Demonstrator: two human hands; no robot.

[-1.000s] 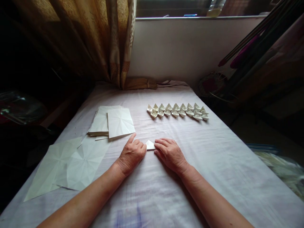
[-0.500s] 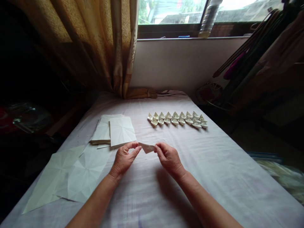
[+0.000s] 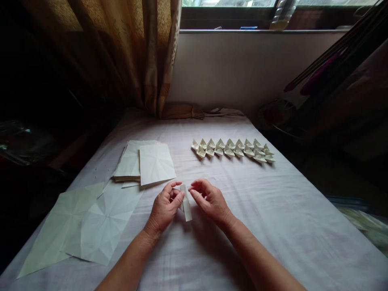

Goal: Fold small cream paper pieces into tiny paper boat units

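Folded paper strip [image 3: 187,208], white, narrow, one; raised above the pale cloth [image 3: 273,214], nearly upright in view, its lower end leaning slightly right. Left hand [image 3: 165,208]: fingers closed on the strip, thumb in front. Right hand [image 3: 212,198]: fingers loosely curled, a narrow gap at thumb and forefinger, just beside the strip, not gripping it. Paper stack [image 3: 129,163], beyond the left hand, a creased sheet [image 3: 157,163] overlapping it. Loose creased sheets [image 3: 104,226], nearer, overlapping. Small folded pieces [image 3: 229,151], pointed, in two rows, far right.
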